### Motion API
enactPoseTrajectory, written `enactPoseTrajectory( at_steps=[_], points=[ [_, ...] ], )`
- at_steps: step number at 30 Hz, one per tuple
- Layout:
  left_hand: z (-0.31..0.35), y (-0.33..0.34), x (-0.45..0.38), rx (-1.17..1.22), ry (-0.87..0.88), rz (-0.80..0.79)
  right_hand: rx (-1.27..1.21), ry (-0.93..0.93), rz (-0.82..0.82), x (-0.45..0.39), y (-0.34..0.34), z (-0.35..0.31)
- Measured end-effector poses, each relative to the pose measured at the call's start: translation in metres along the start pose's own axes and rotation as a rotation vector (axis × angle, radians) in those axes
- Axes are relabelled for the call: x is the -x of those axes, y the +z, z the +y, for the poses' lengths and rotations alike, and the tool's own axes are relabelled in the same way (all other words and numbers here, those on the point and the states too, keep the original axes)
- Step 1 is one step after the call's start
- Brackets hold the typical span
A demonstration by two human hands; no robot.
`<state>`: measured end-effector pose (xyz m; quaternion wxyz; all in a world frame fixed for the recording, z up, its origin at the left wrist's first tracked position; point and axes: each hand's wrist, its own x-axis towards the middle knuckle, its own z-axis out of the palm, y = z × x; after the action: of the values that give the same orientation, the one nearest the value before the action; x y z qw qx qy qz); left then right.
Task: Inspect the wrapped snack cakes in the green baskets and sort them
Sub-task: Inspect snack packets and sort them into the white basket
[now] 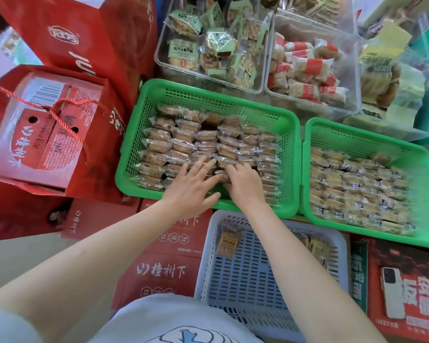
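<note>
Two green perforated baskets are seen side by side: the left green basket (208, 95) is filled with rows of clear-wrapped brown snack cakes (183, 142), and the right green basket (367, 134) is filled with paler wrapped cakes (357, 189). Both hands are placed in the left basket's near rows. The left hand (193, 186) is laid flat with fingers spread straight over the wrappers, nothing being gripped. The right hand (243, 181) is curled down over the cakes just beside it; whether a cake is actually pinched cannot be told. A pale blue basket (248, 280) is set nearer the person, with a single yellow-labelled packet (227, 240) lying in it. Red gift cartons (47, 129) are stacked to the left, and clear bins of other wrapped snacks (208, 45) are ranged behind. A phone (393, 295) is lying on a red box at lower right
</note>
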<state>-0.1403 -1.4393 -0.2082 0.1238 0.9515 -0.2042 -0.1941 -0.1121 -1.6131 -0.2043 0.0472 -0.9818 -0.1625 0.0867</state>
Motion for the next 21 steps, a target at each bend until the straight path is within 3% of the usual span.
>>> enactPoseTrajectory(
  at_steps=[6, 17, 21],
  points=[
    [-0.001, 0.001, -0.003, 0.014, -0.025, -0.026, -0.007, -0.082, -0.103, -0.011, -0.003, 0.003],
    [0.0, -0.003, -0.005, 0.011, -0.059, -0.102, -0.044, -0.1, -0.138, -0.013, -0.006, 0.007],
    [0.001, -0.003, -0.004, 0.023, -0.061, -0.104, -0.208, 0.044, 0.016, -0.024, -0.017, 0.007]
  ],
)
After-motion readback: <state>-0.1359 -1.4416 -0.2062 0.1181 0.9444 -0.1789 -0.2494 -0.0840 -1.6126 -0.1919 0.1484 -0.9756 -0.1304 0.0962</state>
